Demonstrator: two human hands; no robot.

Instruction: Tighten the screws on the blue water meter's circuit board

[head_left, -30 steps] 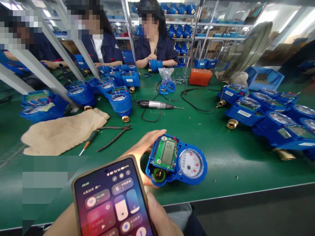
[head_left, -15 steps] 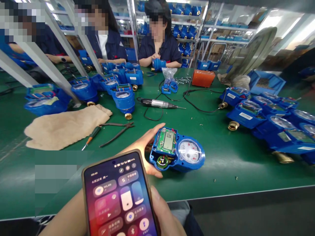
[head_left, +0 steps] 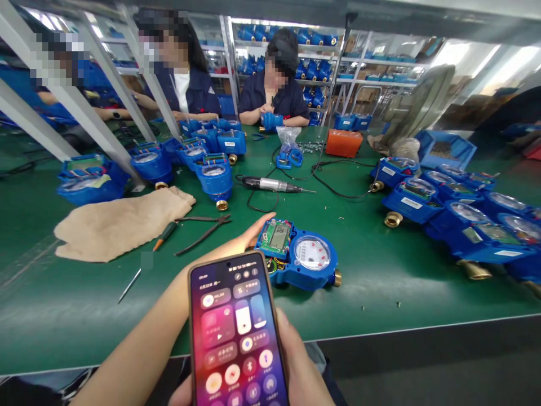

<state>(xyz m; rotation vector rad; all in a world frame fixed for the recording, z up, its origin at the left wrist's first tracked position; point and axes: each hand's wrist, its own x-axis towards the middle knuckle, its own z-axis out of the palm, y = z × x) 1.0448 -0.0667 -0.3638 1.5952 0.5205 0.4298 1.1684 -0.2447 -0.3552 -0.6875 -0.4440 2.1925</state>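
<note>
A blue water meter (head_left: 313,276) with its cover off lies on the green bench. It shows a round dial, a circuit board and a small lit display. My left hand (head_left: 250,235) grips its left end, partly hidden behind a smartphone (head_left: 239,332). My right hand (head_left: 298,355) is wrapped around that phone, which displays a screen of round icons and sliders. The phone's top corner covers the lower left of the meter. A brass fitting (head_left: 337,278) sticks out at the meter's right end.
Pliers (head_left: 207,234), a screwdriver (head_left: 163,239) and a beige cloth (head_left: 122,225) lie left. An electric screwdriver (head_left: 270,184) with its cable rests beyond the meter. More meters (head_left: 414,197) crowd the right. Tiny screws (head_left: 398,304) are near the front edge. Co-workers (head_left: 274,84) sit opposite.
The phone has shifted right and more of its screen shows, now overlapping the meter's corner. The meter has turned slightly, bringing its brass fitting into sight. My viewpoint has also shifted a little.
</note>
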